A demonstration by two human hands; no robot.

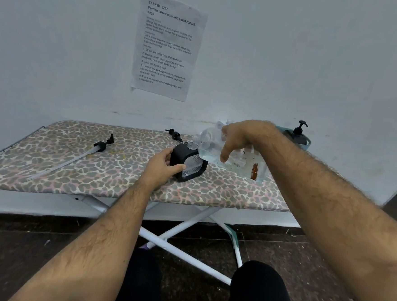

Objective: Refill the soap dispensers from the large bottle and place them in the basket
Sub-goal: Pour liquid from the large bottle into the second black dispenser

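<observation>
A black soap dispenser with a clear window stands open-necked on the ironing board, its pump off. My left hand grips its left side. My right hand holds the large clear bottle tilted down to the left, its mouth right at the dispenser's neck. Clear liquid sits in the bottle's lower part. A second black dispenser with its pump on stands in the teal basket at the far right.
A long pump with a clear tube lies on the board's left half. A smaller black pump lies behind the dispenser. A printed sheet hangs on the wall. The board's white legs cross above a dark floor.
</observation>
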